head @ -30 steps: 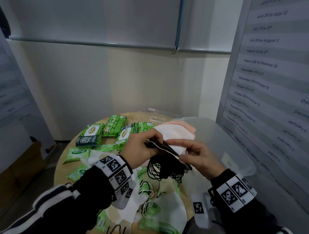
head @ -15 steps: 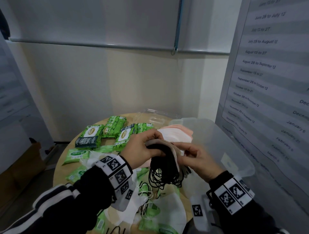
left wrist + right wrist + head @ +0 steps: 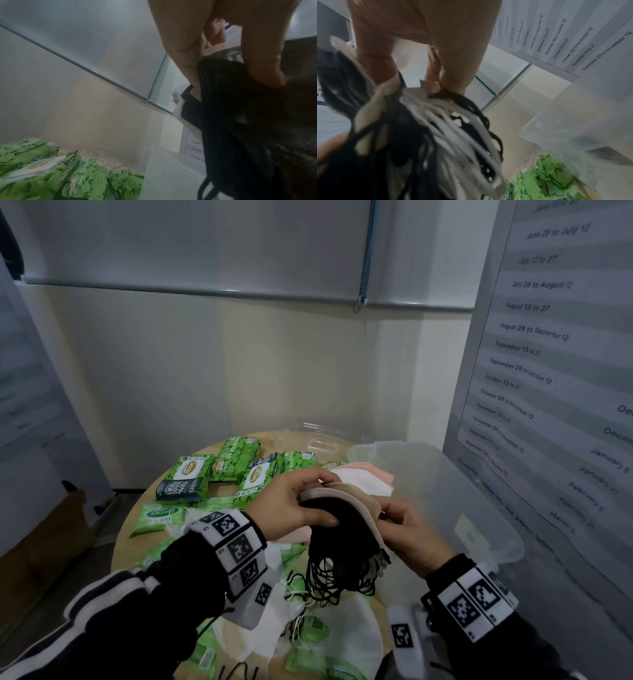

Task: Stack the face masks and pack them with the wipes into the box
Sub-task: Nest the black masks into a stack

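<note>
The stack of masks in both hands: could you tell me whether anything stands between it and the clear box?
Nothing visible does. The stack of masks is held by the left hand and right hand right beside the clear box, whose top is open, with its lid lying behind on the table.

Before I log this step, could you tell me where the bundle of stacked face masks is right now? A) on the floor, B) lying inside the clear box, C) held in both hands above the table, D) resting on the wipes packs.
C: the left hand and right hand both grip the bundle of stacked face masks, which hangs above the table, beside the clear box.
</note>
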`<action>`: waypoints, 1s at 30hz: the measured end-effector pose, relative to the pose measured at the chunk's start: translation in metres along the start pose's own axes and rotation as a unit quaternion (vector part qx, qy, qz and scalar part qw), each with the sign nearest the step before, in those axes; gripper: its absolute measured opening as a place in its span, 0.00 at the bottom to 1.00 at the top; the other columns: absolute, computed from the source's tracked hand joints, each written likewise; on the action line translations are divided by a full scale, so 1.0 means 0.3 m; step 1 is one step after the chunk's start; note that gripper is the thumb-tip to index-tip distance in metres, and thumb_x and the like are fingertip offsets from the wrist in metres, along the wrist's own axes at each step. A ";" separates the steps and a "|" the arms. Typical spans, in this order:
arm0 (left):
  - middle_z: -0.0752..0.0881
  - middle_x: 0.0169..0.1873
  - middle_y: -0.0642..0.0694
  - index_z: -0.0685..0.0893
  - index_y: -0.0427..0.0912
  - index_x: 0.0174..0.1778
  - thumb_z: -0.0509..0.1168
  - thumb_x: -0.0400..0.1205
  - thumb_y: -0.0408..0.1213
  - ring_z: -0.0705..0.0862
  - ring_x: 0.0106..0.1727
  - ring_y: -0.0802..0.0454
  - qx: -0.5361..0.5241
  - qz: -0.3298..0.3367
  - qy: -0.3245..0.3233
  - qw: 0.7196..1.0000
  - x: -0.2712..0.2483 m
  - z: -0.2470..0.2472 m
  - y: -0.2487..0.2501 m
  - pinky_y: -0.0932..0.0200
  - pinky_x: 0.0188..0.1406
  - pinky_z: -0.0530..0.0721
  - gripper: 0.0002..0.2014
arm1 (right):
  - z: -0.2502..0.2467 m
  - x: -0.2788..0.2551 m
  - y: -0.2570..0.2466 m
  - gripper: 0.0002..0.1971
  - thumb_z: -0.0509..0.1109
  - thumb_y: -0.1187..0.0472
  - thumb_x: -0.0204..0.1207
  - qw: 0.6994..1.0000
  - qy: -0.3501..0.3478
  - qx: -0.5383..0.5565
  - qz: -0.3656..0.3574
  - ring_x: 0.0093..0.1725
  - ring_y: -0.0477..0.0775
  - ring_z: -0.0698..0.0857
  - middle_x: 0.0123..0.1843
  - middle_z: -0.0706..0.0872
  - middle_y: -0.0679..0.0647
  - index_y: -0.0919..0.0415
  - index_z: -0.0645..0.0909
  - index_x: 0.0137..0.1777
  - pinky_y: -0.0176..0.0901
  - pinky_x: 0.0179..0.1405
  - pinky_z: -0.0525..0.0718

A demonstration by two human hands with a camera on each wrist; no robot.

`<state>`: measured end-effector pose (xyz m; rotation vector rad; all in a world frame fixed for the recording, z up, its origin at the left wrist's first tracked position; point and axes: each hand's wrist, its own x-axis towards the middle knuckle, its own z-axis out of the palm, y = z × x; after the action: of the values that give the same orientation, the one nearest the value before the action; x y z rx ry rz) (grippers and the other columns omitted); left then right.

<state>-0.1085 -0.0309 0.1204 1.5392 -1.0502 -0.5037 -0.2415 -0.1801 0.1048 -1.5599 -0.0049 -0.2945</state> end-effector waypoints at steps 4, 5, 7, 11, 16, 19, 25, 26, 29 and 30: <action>0.85 0.42 0.50 0.83 0.42 0.49 0.75 0.66 0.17 0.84 0.44 0.63 -0.025 0.003 0.003 1.000 -0.001 -0.004 -0.003 0.68 0.45 0.82 0.20 | 0.008 0.010 0.001 0.10 0.76 0.55 0.59 0.999 0.028 -0.011 0.011 0.39 0.41 0.88 0.38 0.91 0.46 0.43 0.91 0.41 0.32 0.37 0.83; 0.85 0.42 0.49 0.83 0.42 0.49 0.74 0.67 0.17 0.84 0.44 0.63 -0.028 0.005 0.004 1.000 -0.001 -0.004 -0.003 0.68 0.45 0.82 0.20 | 0.009 0.011 0.001 0.09 0.75 0.58 0.62 0.999 0.032 -0.011 0.013 0.37 0.40 0.87 0.37 0.91 0.46 0.43 0.91 0.39 0.31 0.36 0.82; 0.85 0.43 0.50 0.83 0.43 0.49 0.74 0.67 0.17 0.84 0.44 0.64 -0.027 0.009 0.001 1.000 -0.005 -0.004 -0.004 0.68 0.46 0.82 0.20 | 0.008 0.012 0.005 0.11 0.71 0.61 0.64 0.999 0.040 -0.013 0.016 0.36 0.39 0.87 0.35 0.91 0.46 0.44 0.92 0.38 0.30 0.34 0.82; 0.87 0.42 0.58 0.83 0.47 0.52 0.73 0.69 0.18 0.84 0.46 0.64 -0.026 0.004 -0.016 1.000 -0.006 -0.007 -0.009 0.68 0.48 0.81 0.23 | 0.005 0.013 0.016 0.08 0.73 0.67 0.69 0.997 0.067 -0.022 0.014 0.36 0.38 0.87 0.35 0.91 0.45 0.54 0.88 0.43 0.30 0.35 0.82; 0.88 0.46 0.49 0.82 0.44 0.56 0.71 0.71 0.18 0.87 0.49 0.53 -0.108 -0.007 0.000 0.994 -0.015 -0.016 -0.006 0.63 0.45 0.85 0.22 | -0.006 0.019 0.034 0.13 0.63 0.78 0.77 0.990 0.114 -0.070 0.041 0.30 0.37 0.85 0.28 0.88 0.44 0.63 0.83 0.39 0.28 0.30 0.80; 0.91 0.37 0.45 0.89 0.42 0.40 0.79 0.60 0.28 0.89 0.39 0.49 -0.205 -0.031 0.049 0.977 -0.013 -0.052 0.011 0.59 0.37 0.88 0.14 | -0.012 0.018 0.049 0.14 0.64 0.77 0.77 0.984 0.150 -0.084 0.050 0.27 0.39 0.81 0.26 0.83 0.47 0.64 0.81 0.33 0.30 0.28 0.78; 0.90 0.32 0.39 0.90 0.35 0.34 0.87 0.43 0.44 0.89 0.31 0.48 -0.299 -0.087 0.004 0.950 -0.012 -0.135 0.018 0.61 0.30 0.87 0.27 | -0.007 0.009 0.038 0.20 0.65 0.81 0.72 0.984 0.151 -0.077 0.053 0.20 0.40 0.77 0.19 0.79 0.46 0.59 0.77 0.24 0.32 0.23 0.77; 0.90 0.31 0.40 0.90 0.36 0.33 0.86 0.46 0.42 0.89 0.30 0.48 -0.271 -0.104 -0.014 0.957 -0.013 -0.130 0.011 0.62 0.30 0.87 0.24 | -0.002 0.009 0.035 0.20 0.67 0.81 0.70 0.986 0.143 -0.075 0.047 0.20 0.41 0.77 0.19 0.79 0.47 0.59 0.78 0.23 0.31 0.22 0.76; 0.89 0.33 0.43 0.90 0.39 0.32 0.79 0.56 0.41 0.87 0.32 0.50 -0.145 -0.127 -0.040 0.981 -0.015 -0.072 -0.011 0.61 0.36 0.85 0.14 | 0.013 0.015 0.033 0.09 0.68 0.71 0.60 0.989 0.116 -0.087 0.024 0.22 0.46 0.74 0.21 0.76 0.51 0.62 0.74 0.23 0.33 0.23 0.71; 0.88 0.36 0.45 0.90 0.40 0.33 0.78 0.56 0.45 0.87 0.36 0.51 -0.105 -0.117 -0.030 0.987 -0.015 -0.051 -0.020 0.59 0.41 0.84 0.15 | 0.012 0.017 0.040 0.06 0.66 0.70 0.58 0.989 0.110 -0.097 0.021 0.24 0.49 0.73 0.23 0.74 0.54 0.64 0.73 0.24 0.36 0.25 0.69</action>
<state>-0.0966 -0.0191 0.1177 1.4726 -0.8356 -0.8024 -0.2336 -0.1776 0.0941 -1.7099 0.2357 -0.4437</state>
